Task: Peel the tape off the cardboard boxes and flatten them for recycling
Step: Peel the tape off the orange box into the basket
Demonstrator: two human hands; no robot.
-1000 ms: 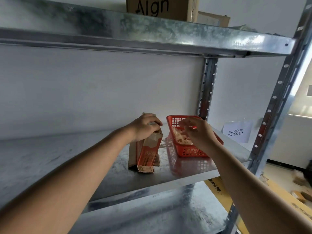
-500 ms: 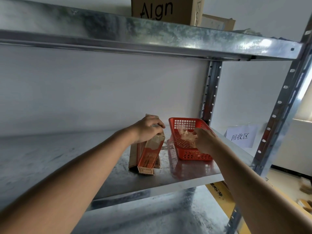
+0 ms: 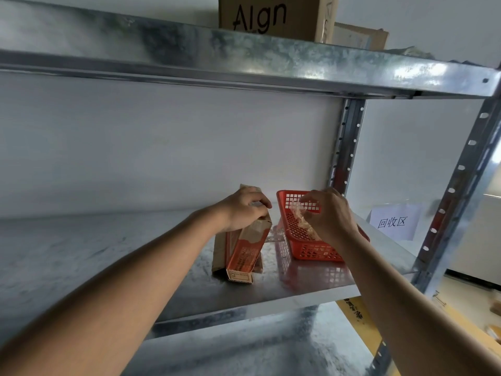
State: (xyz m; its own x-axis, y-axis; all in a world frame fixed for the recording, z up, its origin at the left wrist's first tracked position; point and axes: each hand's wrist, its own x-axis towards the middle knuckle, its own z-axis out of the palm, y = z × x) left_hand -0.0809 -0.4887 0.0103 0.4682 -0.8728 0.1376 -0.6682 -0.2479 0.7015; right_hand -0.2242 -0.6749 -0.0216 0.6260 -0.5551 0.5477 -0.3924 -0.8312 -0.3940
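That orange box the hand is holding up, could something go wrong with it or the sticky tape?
It might. The left hand steadies the small box only at its top while it stands tilted on the metal shelf, so it could slip or tip if that grip loosens. The right hand holds crumpled tape over the red basket; sticky tape may cling to the fingers instead of dropping in.

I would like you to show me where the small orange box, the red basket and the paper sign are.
small orange box (image 3: pixel 244 253): head view, on its orange front face.
red basket (image 3: pixel 317 252): head view, on its near mesh wall.
paper sign (image 3: pixel 393 222): head view, on the printed characters.
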